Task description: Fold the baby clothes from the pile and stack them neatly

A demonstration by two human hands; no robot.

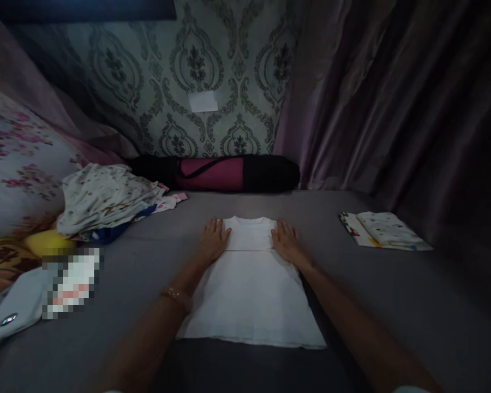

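Observation:
A white short garment point(251, 295), like a small shirt or dress, lies spread flat with its neckline away from me and its wider hem toward me. A horizontal seam or fold line crosses its upper part. My left hand point(215, 239) rests flat at the garment's upper left edge, fingers stretched forward. At the upper right edge my right hand point(287, 243) lies flat in the same way. Neither hand grips the cloth. The garment's side edges near both hands are partly covered by them.
The grey bed surface point(147, 273) bears a clothes pile point(106, 199) at left and folded cloths point(387, 229) at right. A black and maroon long bag point(213, 173) lies along the wall. A pale blue case-like item point(20, 300) and yellow cushion point(49, 244) sit at left; curtains point(335, 109) hang at right.

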